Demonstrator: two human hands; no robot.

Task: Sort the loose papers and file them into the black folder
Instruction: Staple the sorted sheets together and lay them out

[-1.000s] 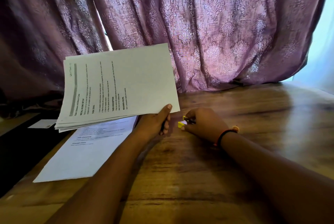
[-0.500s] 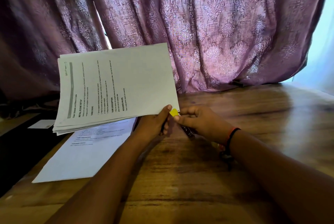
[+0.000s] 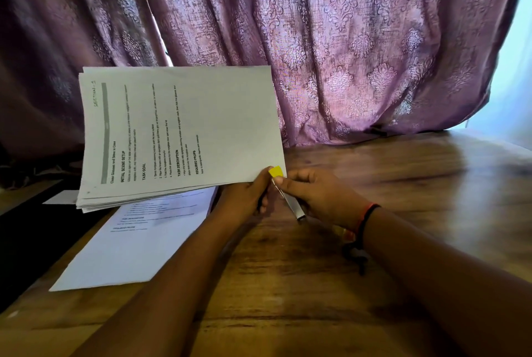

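The top sheet of the held stack of papers (image 3: 184, 132) carries print turned sideways, running up the frame. At its upper left corner is a handwritten note, probably "SECTION-1". Beside a grey bar stands the title "Clean Glasses and Store in Case", then the bold headings "INITIAL SCENE SETUP", "TASK GOAL", "TASK DESCRIPTION" and "REQUIRED PROPS". The small lines between them are too fine to read. The loose sheet (image 3: 138, 247) on the counter (image 3: 316, 284), lower left, shows "TASK DESCRIPTION" and "REQUIRED PROPS".
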